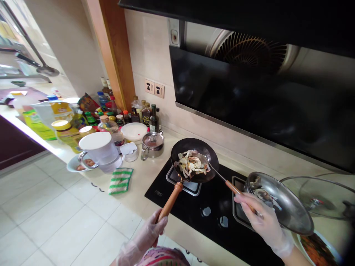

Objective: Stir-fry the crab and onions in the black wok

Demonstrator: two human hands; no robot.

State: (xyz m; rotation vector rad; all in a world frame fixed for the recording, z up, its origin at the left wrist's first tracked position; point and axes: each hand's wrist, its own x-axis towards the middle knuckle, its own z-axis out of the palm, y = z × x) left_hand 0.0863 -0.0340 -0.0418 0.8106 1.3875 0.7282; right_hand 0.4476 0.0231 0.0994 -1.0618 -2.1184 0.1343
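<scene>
My left hand (156,227), in a clear glove, is wrapped round the wooden handle (173,199) of a dark wok (209,153). The wok sits tilted over the left burner and holds pale and orange chunks that look like crab (191,164). Also gloved, my right hand (262,218) grips a wooden-handled metal spatula (231,186). The spatula's head rests among the chunks, which partly hide its shape. Beside and behind my right hand, a steel pan (294,210) with a few grey and bluish pieces in it leans over the right burner.
A glass lid (318,199) and a dish of reddish food (317,249) are at the right. Left of the black cooktop (158,192) lie a striped cloth (121,181), a water pitcher (100,151), a steel pot (152,144) and several bottles. The range hood (249,103) overhangs the cooktop.
</scene>
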